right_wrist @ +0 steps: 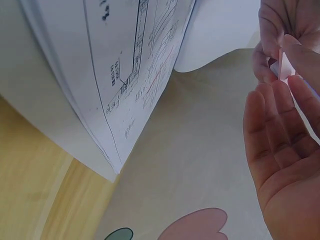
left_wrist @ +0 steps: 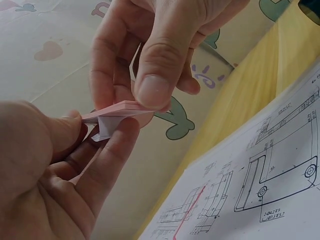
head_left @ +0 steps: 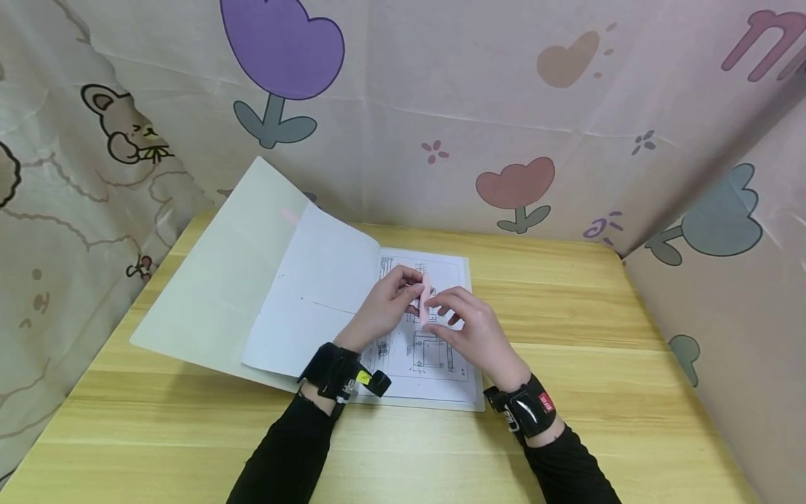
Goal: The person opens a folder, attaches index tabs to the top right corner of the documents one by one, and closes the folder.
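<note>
A small pink pad of paper, like sticky notes [head_left: 425,299], is held up over the open book's printed page. My left hand [head_left: 387,304] pinches it between thumb and fingers. In the left wrist view, a pale folded flap [left_wrist: 107,126] shows beneath the pink layers [left_wrist: 122,107]. My right hand [head_left: 469,325] holds the pad's near side, with thumb [left_wrist: 154,90] and fingers curled at its edge. The right wrist view shows the right palm [right_wrist: 295,185] and only a sliver of the pad [right_wrist: 286,66]. The open book [head_left: 453,388] carries technical drawings on its right page.
The pale green cover [head_left: 214,294] and a white sheet [head_left: 315,280] stand raised at the left. A pink slip [head_left: 290,215] sticks on the cover. A wooden table [head_left: 554,308] lies beneath. Printed curtains [head_left: 403,105] hang behind and at both sides.
</note>
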Demonstrator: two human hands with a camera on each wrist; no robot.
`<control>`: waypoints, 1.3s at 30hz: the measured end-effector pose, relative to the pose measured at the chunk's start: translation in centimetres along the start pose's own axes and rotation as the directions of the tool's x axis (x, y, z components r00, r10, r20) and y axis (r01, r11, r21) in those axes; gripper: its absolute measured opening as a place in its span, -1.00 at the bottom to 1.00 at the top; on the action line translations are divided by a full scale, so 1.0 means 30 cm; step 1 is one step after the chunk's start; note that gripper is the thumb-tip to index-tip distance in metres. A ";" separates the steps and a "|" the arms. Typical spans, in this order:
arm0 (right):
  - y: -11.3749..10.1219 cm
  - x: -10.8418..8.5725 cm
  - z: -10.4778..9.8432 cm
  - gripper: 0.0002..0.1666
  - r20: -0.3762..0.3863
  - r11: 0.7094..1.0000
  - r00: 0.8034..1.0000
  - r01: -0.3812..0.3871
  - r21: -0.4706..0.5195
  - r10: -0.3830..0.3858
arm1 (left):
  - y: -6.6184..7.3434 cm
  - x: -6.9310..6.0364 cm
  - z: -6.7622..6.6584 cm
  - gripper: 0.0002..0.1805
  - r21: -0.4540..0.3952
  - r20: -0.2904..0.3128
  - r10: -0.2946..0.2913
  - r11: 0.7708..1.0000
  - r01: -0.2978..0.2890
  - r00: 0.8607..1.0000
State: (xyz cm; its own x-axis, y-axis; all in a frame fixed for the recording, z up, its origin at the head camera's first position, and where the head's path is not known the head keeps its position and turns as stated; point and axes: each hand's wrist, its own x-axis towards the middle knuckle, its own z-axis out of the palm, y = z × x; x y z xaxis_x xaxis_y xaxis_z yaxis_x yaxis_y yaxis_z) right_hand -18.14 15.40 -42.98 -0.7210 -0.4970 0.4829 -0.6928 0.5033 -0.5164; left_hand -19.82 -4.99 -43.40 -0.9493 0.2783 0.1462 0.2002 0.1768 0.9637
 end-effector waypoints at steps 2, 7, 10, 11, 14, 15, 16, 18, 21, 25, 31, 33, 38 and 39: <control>-0.001 0.000 0.000 -0.54 0.005 1.000 1.000 0.001 -0.005 -0.001 | -0.004 0.002 -0.003 -0.70 -0.004 0.004 0.001 1.000 -0.001 1.000; -0.003 -0.001 -0.003 -0.64 0.013 1.000 1.000 0.017 -0.013 -0.017 | -0.010 0.003 -0.012 -0.70 -0.021 0.010 0.005 1.000 -0.005 1.000; -0.004 -0.001 -0.003 -0.74 0.000 0.999 0.999 0.036 -0.013 -0.036 | -0.009 0.003 -0.015 -0.71 -0.025 0.013 0.002 1.000 -0.002 1.000; -0.003 -0.002 -0.003 -0.76 -0.007 0.999 0.999 0.041 -0.014 -0.041 | -0.008 0.003 -0.016 -0.71 -0.024 0.016 0.002 1.000 -0.002 1.000; -0.004 -0.002 -0.005 -0.82 -0.037 0.998 0.998 0.052 -0.020 -0.053 | -0.007 0.004 -0.016 -0.72 -0.024 0.031 -0.003 1.000 0.004 1.000; -0.002 -0.002 -0.005 -0.83 -0.050 0.998 0.997 0.053 -0.023 -0.054 | -0.006 0.004 -0.015 -0.73 -0.026 0.038 -0.004 1.000 0.005 0.999; -0.002 -0.002 -0.006 -0.84 -0.063 0.998 0.996 0.054 -0.026 -0.055 | -0.006 0.005 -0.015 -0.74 -0.029 0.045 -0.006 1.000 0.008 0.999; -0.002 -0.003 -0.008 -0.85 -0.089 0.998 0.995 0.049 -0.027 -0.051 | -0.004 0.005 -0.014 -0.75 -0.034 0.058 -0.011 0.999 0.013 0.998; -0.002 -0.003 -0.011 -0.84 -0.118 0.999 0.992 0.034 -0.030 -0.037 | -0.003 0.006 -0.014 -0.77 -0.033 0.084 -0.022 0.999 0.024 0.996; 0.000 0.000 -0.017 -0.82 -0.150 0.999 0.988 0.030 -0.035 -0.035 | -0.002 0.003 -0.013 -0.77 -0.004 0.119 -0.042 0.999 0.043 0.992; 0.021 0.001 -0.027 -0.75 -0.199 0.996 0.978 0.055 -0.067 -0.067 | 0.000 -0.005 -0.011 -0.79 0.050 0.155 -0.070 0.997 0.063 0.985; 0.029 -0.001 -0.031 -0.73 -0.204 0.995 0.976 0.054 -0.079 -0.069 | -0.001 -0.005 -0.009 -0.79 0.069 0.171 -0.076 0.995 0.065 0.982; 0.036 -0.003 -0.044 -0.78 -0.201 0.995 0.979 0.011 -0.096 -0.030 | -0.001 -0.004 -0.006 -0.83 0.060 0.213 -0.091 0.995 0.080 0.973; 0.036 -0.003 -0.046 -0.79 -0.197 0.995 0.980 0.001 -0.099 -0.020 | 0.000 -0.004 -0.006 -0.83 0.055 0.220 -0.095 0.995 0.084 0.971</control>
State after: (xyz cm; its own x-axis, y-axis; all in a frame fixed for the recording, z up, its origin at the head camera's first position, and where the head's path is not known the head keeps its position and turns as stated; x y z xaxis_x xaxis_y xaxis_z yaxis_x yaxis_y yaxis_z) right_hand -18.84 16.97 -42.60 -0.6954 -0.3583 0.6229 -0.6913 0.5704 -0.4437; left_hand -19.74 -5.18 -43.38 -0.8872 0.4613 0.0016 0.1325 0.2515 0.9587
